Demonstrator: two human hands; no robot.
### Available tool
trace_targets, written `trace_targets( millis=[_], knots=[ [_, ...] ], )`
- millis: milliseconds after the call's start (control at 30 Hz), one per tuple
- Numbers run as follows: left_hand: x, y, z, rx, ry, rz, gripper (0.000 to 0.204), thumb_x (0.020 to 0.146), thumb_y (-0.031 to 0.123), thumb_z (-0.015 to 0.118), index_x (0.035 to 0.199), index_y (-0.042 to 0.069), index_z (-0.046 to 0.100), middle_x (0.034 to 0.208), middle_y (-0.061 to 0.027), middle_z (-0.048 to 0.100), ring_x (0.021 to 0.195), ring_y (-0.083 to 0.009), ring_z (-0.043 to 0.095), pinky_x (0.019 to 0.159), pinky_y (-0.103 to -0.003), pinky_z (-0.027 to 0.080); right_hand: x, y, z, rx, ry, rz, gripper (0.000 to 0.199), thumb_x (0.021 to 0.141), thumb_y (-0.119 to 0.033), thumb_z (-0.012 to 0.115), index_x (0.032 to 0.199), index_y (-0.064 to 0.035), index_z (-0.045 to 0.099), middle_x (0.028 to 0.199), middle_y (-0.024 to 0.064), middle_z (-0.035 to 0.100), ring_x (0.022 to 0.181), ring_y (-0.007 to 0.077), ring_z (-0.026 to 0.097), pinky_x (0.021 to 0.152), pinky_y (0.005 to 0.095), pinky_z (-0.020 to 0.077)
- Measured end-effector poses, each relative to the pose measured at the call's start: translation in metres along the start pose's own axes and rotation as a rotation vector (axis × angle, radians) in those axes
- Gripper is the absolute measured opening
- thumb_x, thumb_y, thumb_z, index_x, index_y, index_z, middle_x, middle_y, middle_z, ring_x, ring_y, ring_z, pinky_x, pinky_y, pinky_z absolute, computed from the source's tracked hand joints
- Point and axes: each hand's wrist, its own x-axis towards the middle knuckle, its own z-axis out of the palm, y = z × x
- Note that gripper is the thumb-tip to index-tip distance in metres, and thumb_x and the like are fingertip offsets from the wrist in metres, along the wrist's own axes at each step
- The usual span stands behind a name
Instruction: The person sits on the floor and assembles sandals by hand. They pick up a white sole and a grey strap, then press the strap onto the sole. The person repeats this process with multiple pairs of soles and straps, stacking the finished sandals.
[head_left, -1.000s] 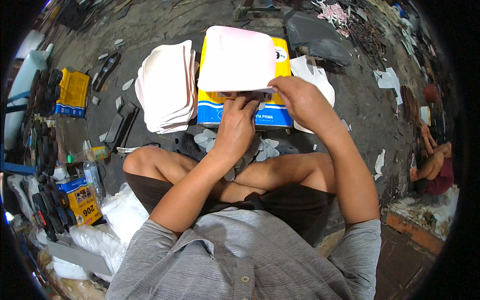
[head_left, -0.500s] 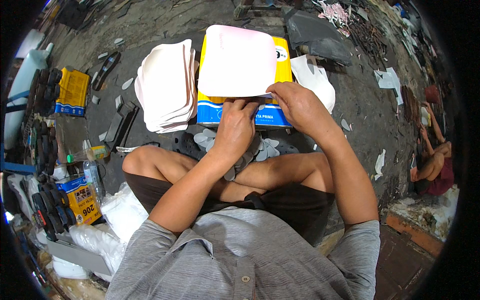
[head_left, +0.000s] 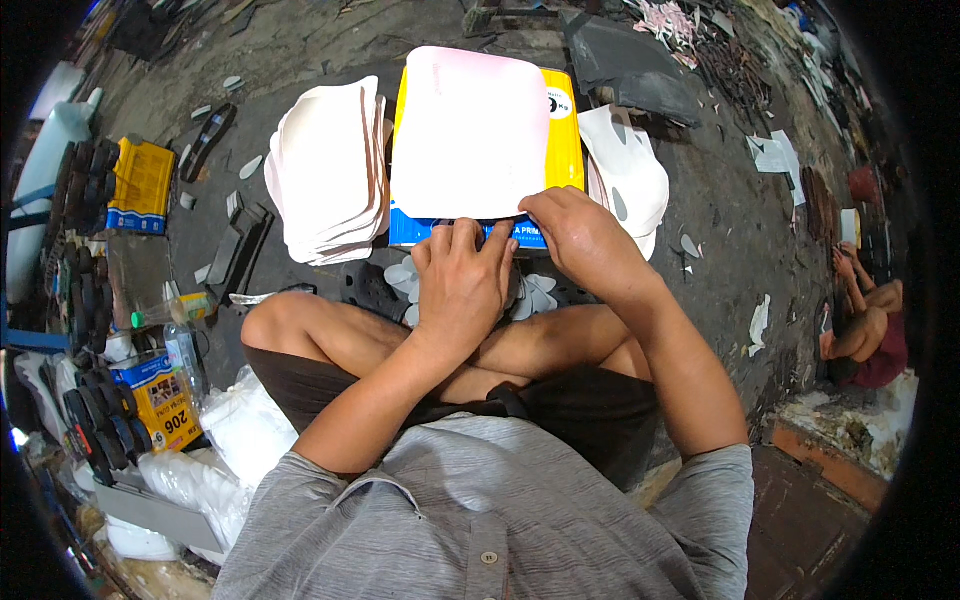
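A pale pink-white sheet (head_left: 470,135) with rounded corners lies on a yellow and blue tin (head_left: 566,140) in front of my crossed legs. My right hand (head_left: 588,238) pinches the sheet's near right edge between thumb and fingers. My left hand (head_left: 460,285) is at the middle of that near edge, fingers curled against the tin's blue side; what they hold, if anything, is hidden. Left of the tin lies a stack of similar pale sheets (head_left: 325,170). To its right are pale sheets with oval cut-outs (head_left: 635,165). Small grey oval pieces (head_left: 537,298) lie between the tin and my legs.
A black sheet (head_left: 635,75) and pink scraps (head_left: 668,22) lie at the far right. On the left are another yellow tin (head_left: 142,185), a clear bottle (head_left: 184,350), dark soles on a rack and white plastic bags (head_left: 250,425). Another person (head_left: 870,330) sits at the right edge.
The sheet's near edge has come toward me, covering more of the tin's blue band. Both hands have shifted slightly nearer, and my left hand's fingers are more spread.
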Motion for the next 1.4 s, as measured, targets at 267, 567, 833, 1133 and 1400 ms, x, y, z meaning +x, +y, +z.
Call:
trace_targets(
  millis=[267,567,833,1133,1400],
  knots=[
    [-0.005,-0.001,-0.004,0.047,-0.007,0.013,0.025,0.094,0.023,0.071,0.119,0.020,0.074,0.100,-0.0084,0.057,0.092,-0.0276,0.055,0.080,-0.044,0.041,0.000,-0.008,0.000,-0.044,-0.121,0.046,0.030,0.088,-0.004,0.059,0.117,0.0019,0.065,0.104,0.0187,0.066,0.102,0.0365,0.066,0.089,0.0460,0.0561],
    [0.039,-0.041,-0.011,0.085,-0.221,0.197,0.054,0.090,0.009,0.059,0.140,0.029,0.065,0.115,-0.0068,0.059,0.098,-0.0301,0.054,0.082,-0.042,0.045,-0.011,-0.027,0.015,-0.233,-0.026,0.009,0.032,0.089,-0.007,0.058,0.118,0.0057,0.064,0.103,0.0167,0.065,0.101,0.0332,0.065,0.083,0.0436,0.0590],
    [0.083,-0.045,-0.005,0.291,-0.235,0.293,0.051,0.093,0.015,0.059,0.141,0.032,0.063,0.118,-0.0067,0.059,0.100,-0.0303,0.057,0.080,-0.044,0.048,-0.015,-0.026,0.022,-0.229,0.025,0.045,0.035,0.089,-0.006,0.058,0.122,0.0035,0.065,0.103,0.0160,0.066,0.100,0.0335,0.065,0.084,0.0432,0.0581],
    [-0.002,-0.007,-0.023,-0.421,0.003,0.543,0.031,0.073,0.007,0.071,0.104,0.004,0.071,0.099,-0.0140,0.066,0.093,-0.0356,0.062,0.082,-0.045,0.052,0.005,-0.028,-0.037,0.010,0.497,0.260,0.023,0.098,-0.009,0.057,0.118,-0.0039,0.067,0.088,0.0187,0.071,0.082,0.0345,0.071,0.075,0.0451,0.0564],
    [-0.072,-0.036,0.057,-0.192,-0.570,0.162,0.041,0.082,0.011,0.071,0.122,0.003,0.065,0.104,-0.0188,0.067,0.102,-0.0348,0.064,0.092,-0.045,0.053,0.060,-0.087,-0.179,0.121,0.981,0.126,0.018,0.093,-0.010,0.060,0.094,0.0011,0.074,0.078,0.0123,0.070,0.066,0.0239,0.065,0.064,0.0398,0.0552]
  ],
)
